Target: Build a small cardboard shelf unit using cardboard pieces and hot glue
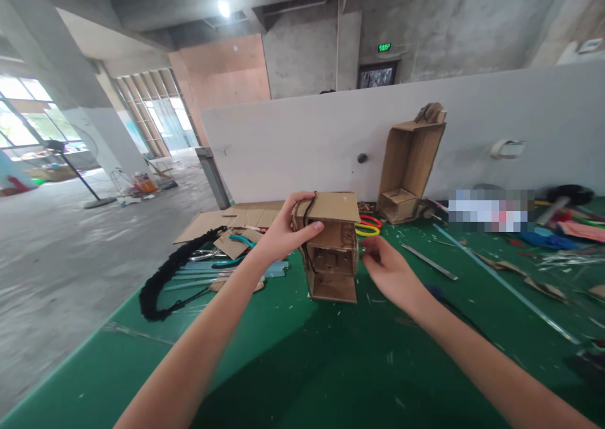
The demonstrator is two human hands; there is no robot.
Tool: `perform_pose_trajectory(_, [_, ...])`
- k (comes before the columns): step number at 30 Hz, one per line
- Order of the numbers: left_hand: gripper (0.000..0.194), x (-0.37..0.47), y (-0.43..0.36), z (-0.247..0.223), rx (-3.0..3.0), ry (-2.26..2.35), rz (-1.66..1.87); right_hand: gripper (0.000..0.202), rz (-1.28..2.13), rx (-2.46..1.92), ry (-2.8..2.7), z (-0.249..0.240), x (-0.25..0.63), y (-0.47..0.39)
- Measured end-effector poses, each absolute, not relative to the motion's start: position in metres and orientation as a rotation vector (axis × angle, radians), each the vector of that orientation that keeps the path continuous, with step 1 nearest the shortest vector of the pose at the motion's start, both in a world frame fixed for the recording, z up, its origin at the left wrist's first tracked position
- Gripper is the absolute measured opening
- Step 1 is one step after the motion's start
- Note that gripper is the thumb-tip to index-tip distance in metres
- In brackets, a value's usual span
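Note:
A small cardboard shelf box (333,260) with stacked open compartments stands upright on the green table. My left hand (293,226) is closed on its upper left corner, thumb at the front and fingers over the top. A black cord (309,210) passes under that thumb and runs down the box's left side. Beside the right edge of the box, my right hand (384,265) has its fingers curled together; whatever they may hold is hidden. Behind the box, scissors with red and yellow handles (368,229) lie partly covered.
A taller cardboard frame (410,164) stands at the back by the white partition (293,145). To the left lie a black braided cord (158,290), teal-handled pliers (243,240) and blue strips. A metal strip (430,262), a long clear strip (505,281) and cluttered scraps lie rightward.

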State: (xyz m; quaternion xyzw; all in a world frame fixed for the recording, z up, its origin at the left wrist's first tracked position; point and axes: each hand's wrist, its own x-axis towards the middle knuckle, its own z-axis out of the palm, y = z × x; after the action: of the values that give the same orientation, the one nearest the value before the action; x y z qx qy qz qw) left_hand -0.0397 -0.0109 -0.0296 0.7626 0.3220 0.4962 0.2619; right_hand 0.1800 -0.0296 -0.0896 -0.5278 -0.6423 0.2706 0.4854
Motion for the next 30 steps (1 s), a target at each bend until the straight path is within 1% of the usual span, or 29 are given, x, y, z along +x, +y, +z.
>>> perform_pose_trajectory(2, [0.046, -0.038, -0.011, -0.029, 2.081, 0.889, 1.360, 0.010, 0.686, -1.289, -1.710, -0.098, 0.177, -0.036])
perform_pose_trajectory(5, [0.048, -0.038, -0.011, -0.029, 2.094, 0.893, 1.354, 0.007, 0.767, -1.237, -1.720, -0.107, 0.168, -0.037])
perform_pose_trajectory(7, [0.057, -0.041, -0.010, -0.029, 2.114, 0.888, 1.290, 0.007, 0.874, -1.178, -1.660, -0.112, 0.165, -0.036])
perform_pose_trajectory(9, [0.069, -0.045, -0.009, -0.030, 2.124, 0.869, 1.204, 0.012, 0.939, -1.149, -1.618, -0.115, 0.165, -0.036])
perform_pose_trajectory(11, [0.077, -0.047, -0.009, -0.030, 2.118, 0.838, 1.151, 0.024, 0.884, -1.189, -1.574, -0.116, 0.170, -0.039])
perform_pose_trajectory(15, [0.087, -0.048, -0.010, -0.031, 2.132, 0.799, 1.138, 0.065, 0.685, -1.200, -1.515, -0.110, 0.180, -0.051])
perform_pose_trajectory(16, [0.091, -0.047, -0.011, -0.031, 2.147, 0.801, 1.149, 0.072, 0.675, -1.163, -1.531, -0.108, 0.181, -0.054])
perform_pose_trajectory(18, [0.097, -0.046, -0.012, -0.032, 2.175, 0.806, 1.178, 0.079, 0.681, -1.085, -1.594, -0.105, 0.181, -0.060])
perform_pose_trajectory(21, [0.102, -0.045, -0.012, -0.033, 2.188, 0.797, 1.190, 0.076, 0.658, -1.033, -1.691, -0.106, 0.179, -0.063])
perform_pose_trajectory(23, [0.097, -0.046, -0.011, -0.034, 2.184, 0.810, 1.171, 0.069, 0.604, -1.039, -1.747, -0.108, 0.179, -0.061])
perform_pose_trajectory(26, [0.084, -0.049, -0.009, -0.035, 2.182, 0.848, 1.147, 0.060, 0.524, -1.063, -1.808, -0.112, 0.179, -0.059])
perform_pose_trajectory(30, [0.080, -0.050, -0.008, -0.035, 2.211, 0.848, 1.132, 0.057, 0.394, -1.139, -1.880, -0.114, 0.179, -0.058])
